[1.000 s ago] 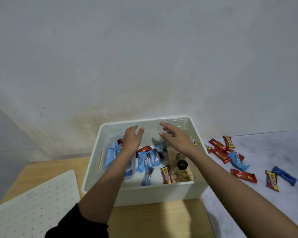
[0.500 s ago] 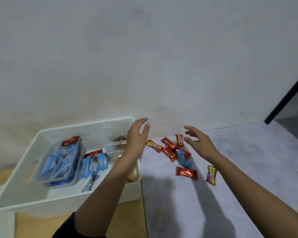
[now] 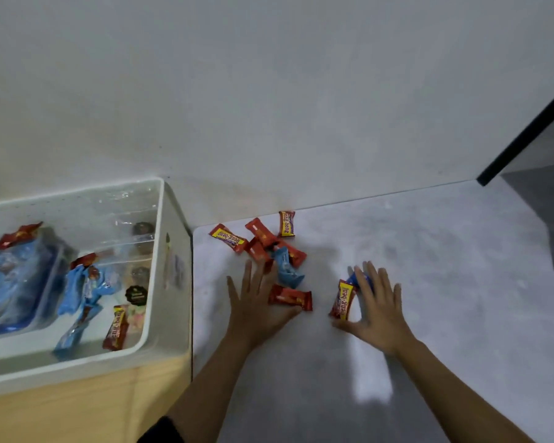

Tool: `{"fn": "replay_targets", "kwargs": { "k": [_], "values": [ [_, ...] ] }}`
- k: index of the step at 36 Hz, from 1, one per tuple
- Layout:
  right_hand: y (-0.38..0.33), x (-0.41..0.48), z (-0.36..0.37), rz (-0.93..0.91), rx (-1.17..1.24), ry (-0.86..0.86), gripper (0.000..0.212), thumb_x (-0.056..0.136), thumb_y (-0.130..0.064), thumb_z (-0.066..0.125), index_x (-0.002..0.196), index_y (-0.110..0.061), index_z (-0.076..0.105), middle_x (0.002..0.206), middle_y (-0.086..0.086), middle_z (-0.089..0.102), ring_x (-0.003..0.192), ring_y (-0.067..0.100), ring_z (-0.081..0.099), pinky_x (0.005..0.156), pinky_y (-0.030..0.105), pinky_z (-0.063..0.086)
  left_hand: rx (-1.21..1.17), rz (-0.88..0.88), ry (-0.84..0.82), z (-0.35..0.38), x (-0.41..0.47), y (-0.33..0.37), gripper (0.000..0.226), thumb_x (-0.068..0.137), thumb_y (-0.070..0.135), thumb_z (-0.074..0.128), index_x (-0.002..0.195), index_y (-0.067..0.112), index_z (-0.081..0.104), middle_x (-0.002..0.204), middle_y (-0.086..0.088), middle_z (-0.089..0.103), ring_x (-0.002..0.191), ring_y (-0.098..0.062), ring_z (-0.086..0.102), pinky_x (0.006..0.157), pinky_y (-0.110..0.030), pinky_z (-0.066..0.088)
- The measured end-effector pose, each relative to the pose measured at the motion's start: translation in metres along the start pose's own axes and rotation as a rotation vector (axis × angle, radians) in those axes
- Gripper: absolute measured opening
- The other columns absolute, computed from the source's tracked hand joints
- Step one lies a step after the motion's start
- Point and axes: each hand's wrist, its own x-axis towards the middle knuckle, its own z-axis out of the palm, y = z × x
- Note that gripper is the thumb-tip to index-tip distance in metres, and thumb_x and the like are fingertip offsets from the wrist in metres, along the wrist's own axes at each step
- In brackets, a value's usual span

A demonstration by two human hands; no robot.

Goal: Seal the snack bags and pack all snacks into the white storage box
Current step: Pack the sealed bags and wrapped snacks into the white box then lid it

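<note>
Fingers spread, left hand (image 3: 256, 310) and right hand (image 3: 379, 310) hover flat over the snacks (image 3: 228, 238) — a hasty sweep could scatter them. Some may miss the box (image 3: 160, 251).

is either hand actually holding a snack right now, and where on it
Nothing is held yet. The left hand lies open beside a red snack; the right hand is spread over a blue snack, no grip closed.

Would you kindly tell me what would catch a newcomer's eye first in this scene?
A scatter of red, yellow and blue wrapped snack bars lies on the grey tabletop, with the left hand and right hand spread open beside it. At the left, the white plastic storage box already holds blue and red packets.
</note>
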Motion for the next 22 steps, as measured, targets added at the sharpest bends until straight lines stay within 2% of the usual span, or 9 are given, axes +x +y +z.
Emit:
{"fn": "replay_targets", "kwargs": {
  "k": [2, 6, 7, 10, 12, 15, 18, 20, 22],
  "values": [
    [-0.002, 0.009, 0.004, -0.052, -0.021, 0.010, 0.119, 0.051, -0.099, 0.025, 0.143, -0.037, -0.019, 0.154, -0.006, -0.027, 0.141, 0.022, -0.027, 0.113, 0.056, -0.008, 0.046, 0.073, 0.042, 0.005, 0.006, -0.007, 0.101, 0.066, 0.091, 0.020, 0.148, 0.034, 0.006, 0.157, 0.005, 0.000, 0.143, -0.014, -0.018, 0.109, -0.059, -0.015],
    [-0.015, 0.031, 0.010, -0.159, -0.020, 0.035, 0.120, 0.051, -0.098, 0.029, 0.145, -0.038, -0.018, 0.157, -0.002, -0.018, 0.143, 0.021, -0.024, 0.111, 0.060, -0.010, 0.139, 0.099, 0.076, -0.001, 0.032, -0.019, 0.093, 0.072, 0.087, 0.013, 0.148, 0.033, 0.003, 0.156, -0.003, 0.015, 0.144, -0.023, 0.000, 0.105, -0.065, -0.010],
    [-0.020, 0.037, 0.012, -0.189, -0.053, 0.051, 0.119, 0.052, -0.097, 0.029, 0.146, -0.037, -0.014, 0.158, 0.001, -0.012, 0.145, 0.025, -0.018, 0.111, 0.064, -0.006, 0.126, 0.078, 0.090, -0.004, 0.040, -0.022, 0.092, 0.072, 0.086, 0.010, 0.148, 0.034, 0.002, 0.156, -0.001, 0.012, 0.143, -0.022, 0.000, 0.105, -0.066, -0.011],
    [-0.035, 0.056, 0.016, -0.283, -0.137, 0.057, 0.118, 0.057, -0.096, 0.028, 0.149, -0.027, 0.004, 0.158, 0.008, 0.001, 0.145, 0.034, -0.003, 0.106, 0.072, 0.006, 0.093, 0.021, 0.087, -0.011, 0.064, -0.034, 0.094, 0.065, 0.089, 0.001, 0.144, 0.037, -0.003, 0.154, 0.009, -0.010, 0.143, -0.016, -0.017, 0.103, -0.063, -0.019],
    [-0.045, 0.067, 0.020, -0.351, -0.107, 0.086, 0.116, 0.058, -0.095, 0.031, 0.149, -0.025, 0.011, 0.158, 0.007, 0.001, 0.145, 0.035, -0.002, 0.106, 0.073, 0.006, 0.100, 0.014, 0.082, -0.014, 0.077, -0.042, 0.095, 0.065, 0.088, -0.003, 0.146, 0.037, 0.005, 0.157, 0.008, -0.004, 0.144, -0.018, -0.015, 0.104, -0.064, -0.017],
    [-0.056, 0.084, 0.026, -0.389, -0.060, 0.142, 0.114, 0.059, -0.094, 0.033, 0.149, -0.029, 0.010, 0.158, 0.007, 0.004, 0.145, 0.036, -0.001, 0.107, 0.072, 0.003, 0.064, 0.016, 0.043, -0.015, 0.093, -0.050, 0.097, 0.063, 0.087, -0.009, 0.146, 0.040, 0.011, 0.158, 0.008, 0.005, 0.146, -0.020, -0.008, 0.107, -0.065, -0.011],
    [-0.066, 0.100, 0.026, -0.356, -0.043, 0.144, 0.111, 0.059, -0.094, 0.031, 0.149, -0.033, 0.006, 0.159, 0.008, 0.005, 0.146, 0.034, -0.003, 0.109, 0.068, -0.003, -0.014, 0.017, 0.031, -0.017, 0.098, -0.052, 0.090, 0.067, 0.086, -0.003, 0.145, 0.044, 0.012, 0.158, 0.010, 0.006, 0.146, -0.018, -0.008, 0.109, -0.062, -0.010],
    [-0.070, 0.112, 0.025, -0.344, -0.045, 0.147, 0.110, 0.060, -0.093, 0.030, 0.149, -0.031, 0.009, 0.158, 0.008, 0.005, 0.146, 0.033, -0.002, 0.110, 0.066, -0.005, -0.056, 0.012, 0.026, -0.019, 0.098, -0.052, 0.081, 0.071, 0.082, 0.009, 0.144, 0.045, 0.014, 0.158, 0.011, 0.008, 0.146, -0.017, -0.007, 0.109, -0.059, -0.012],
    [-0.072, 0.122, 0.023, -0.341, -0.038, 0.139, 0.110, 0.061, -0.093, 0.029, 0.149, -0.028, 0.014, 0.158, 0.008, 0.008, 0.146, 0.032, 0.000, 0.110, 0.064, -0.003, -0.078, 0.014, 0.010, -0.020, 0.095, -0.053, 0.080, 0.072, 0.079, 0.012, 0.143, 0.045, 0.016, 0.158, 0.011, 0.009, 0.146, -0.016, -0.007, 0.110, -0.056, -0.013]
  ]
}}
